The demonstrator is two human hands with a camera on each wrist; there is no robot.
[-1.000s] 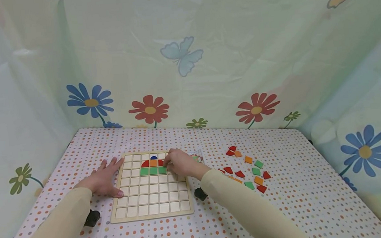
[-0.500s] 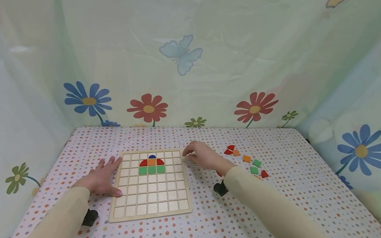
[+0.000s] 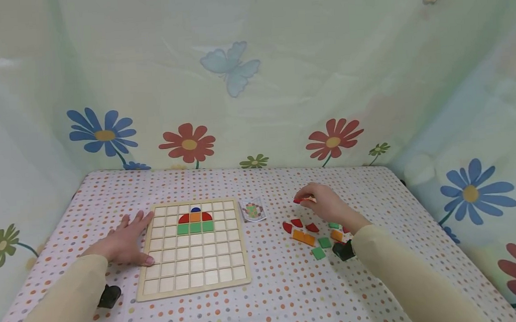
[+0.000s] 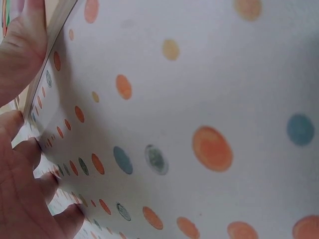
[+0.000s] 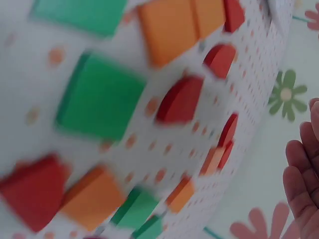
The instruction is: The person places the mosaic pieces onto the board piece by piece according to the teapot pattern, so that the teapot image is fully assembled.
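My left hand (image 3: 124,240) lies with spread fingers at the left edge of a wooden grid board (image 3: 194,280). In the left wrist view its thumb (image 4: 22,55) rests against the board's edge. Set in the board's upper rows are a blue half-round piece (image 3: 195,210), an orange square (image 3: 195,217) between two red quarter-round pieces, and a row of green squares (image 3: 195,227). Over the far part of the loose tiles hovers my right hand (image 3: 326,203), close to a red quarter-round tile (image 3: 298,200). Nothing shows in its loosely bent fingers (image 5: 299,169).
Right of the board lies a small patterned card (image 3: 253,210). Loose red, orange (image 3: 303,237) and green tiles (image 3: 318,253) are scattered near the right forearm, some partly hidden by it. A dotted cloth (image 3: 268,305) covers the table, with flowered curtains behind and beside it.
My right hand has moved from the green row on the board, past the card, to the loose tiles at the right. My left hand stays at the board's edge. The head view has shifted slightly.
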